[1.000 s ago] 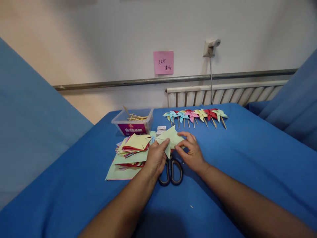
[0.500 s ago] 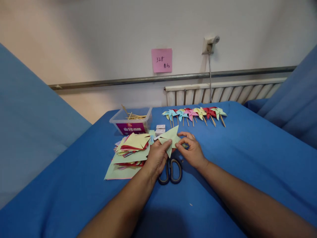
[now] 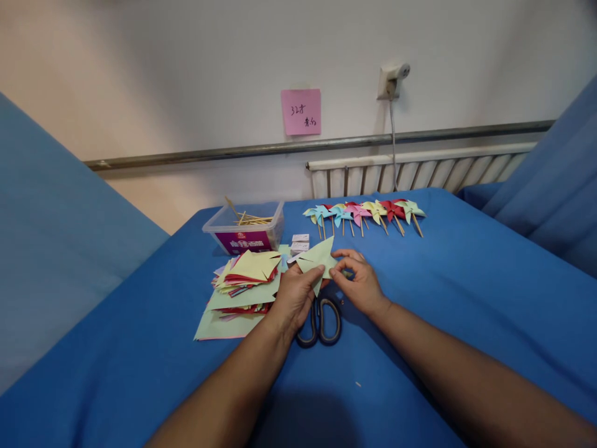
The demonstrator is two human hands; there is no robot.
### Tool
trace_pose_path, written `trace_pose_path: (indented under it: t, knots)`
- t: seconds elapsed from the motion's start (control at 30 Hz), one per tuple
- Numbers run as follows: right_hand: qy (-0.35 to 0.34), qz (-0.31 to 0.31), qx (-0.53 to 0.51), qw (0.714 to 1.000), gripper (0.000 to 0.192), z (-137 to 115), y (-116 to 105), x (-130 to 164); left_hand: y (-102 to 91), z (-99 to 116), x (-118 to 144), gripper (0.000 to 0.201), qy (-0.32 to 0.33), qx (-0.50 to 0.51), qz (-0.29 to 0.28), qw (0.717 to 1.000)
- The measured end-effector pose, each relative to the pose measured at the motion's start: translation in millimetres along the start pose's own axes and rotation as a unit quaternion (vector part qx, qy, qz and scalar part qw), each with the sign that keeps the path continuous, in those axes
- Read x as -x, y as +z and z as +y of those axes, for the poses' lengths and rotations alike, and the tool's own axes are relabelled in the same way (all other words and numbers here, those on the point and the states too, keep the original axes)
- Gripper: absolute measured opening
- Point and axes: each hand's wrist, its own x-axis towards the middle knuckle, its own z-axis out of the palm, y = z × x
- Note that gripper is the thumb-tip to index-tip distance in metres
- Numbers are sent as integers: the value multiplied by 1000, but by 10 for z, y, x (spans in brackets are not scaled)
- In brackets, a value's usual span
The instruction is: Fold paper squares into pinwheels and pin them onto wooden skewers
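A pale green piece of paper (image 3: 317, 256) with cut, pointed corners is held above the blue cloth. My left hand (image 3: 298, 289) grips its lower left part, with the thumb on top. Opposite, my right hand (image 3: 357, 280) pinches the right side of the paper between thumb and fingertips, where it curls over. Black-handled scissors (image 3: 330, 322) lie just below my hands, their blades hidden. To the left is a pile of cut coloured papers (image 3: 252, 266) resting on larger green sheets (image 3: 228, 325).
A clear plastic tub (image 3: 245, 227) holds thin wooden sticks (image 3: 254, 219). Two small white boxes (image 3: 300, 242) stand beyond my hands. Finished paper pinwheels (image 3: 361, 213) lie in a row at the back. Blue curtains (image 3: 60, 205) hang at both sides.
The view has shifted slightly. Both hands keep nearly the same grip on the green paper, whose lower tip is turned a little differently.
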Motion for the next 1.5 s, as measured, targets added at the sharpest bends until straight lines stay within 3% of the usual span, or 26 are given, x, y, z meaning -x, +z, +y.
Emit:
trace_pose_path:
  t: [0.73,1.0,1.13,1.2,1.3,1.4,1.5]
  knots:
    - [9,-6,7,1000,15,14,12,4,-12,-20,-29,41,9,-23,-13,1000]
    - [23,3,-29,999,8,-22,-3,23,-36,26,-45,32,23,-101,34,994]
    - [88,80,-92,989,35,26,-81,-38,-81,106,-59,32,18,-147,11,989]
    - [108,82,-121,983,38,61,-129,-85,-86,161,-48,32,20,-185,-12,983]
    - [128,4,-180,975,37,75,-184,-133,-79,234,-13,32,29,-241,-40,969]
    - [174,-117,-243,947,39,27,-204,-127,-73,279,26,29,26,-294,-70,953]
    - [186,-192,-265,926,42,-34,-197,-93,-75,299,54,30,25,-365,-99,925]
